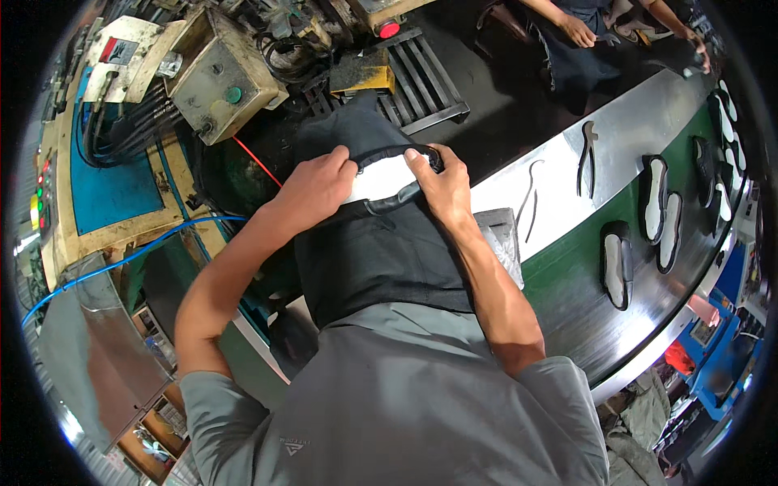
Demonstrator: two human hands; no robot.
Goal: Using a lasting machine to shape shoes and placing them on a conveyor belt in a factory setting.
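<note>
A black shoe upper (386, 178) with a white underside lies across my lap, its white face turned up. My left hand (318, 186) grips its left end, the fingers curled over the dark edge. At the other end my right hand (444, 182) holds it, the thumb pressed on the white face near the rim and the fingers wrapped round the outside. Part of each end is hidden by my hands. Beneath the shoe upper a dark apron (381, 259) covers my legs.
On the metal ledge (494, 190) to the right lie pincers (587, 162) and a thin hooked tool (531, 198). Beyond runs a green conveyor belt (559, 296) bearing several shoe uppers (617, 266). A machine control box (227, 85) stands left; another person's hand (577, 32) shows at far right.
</note>
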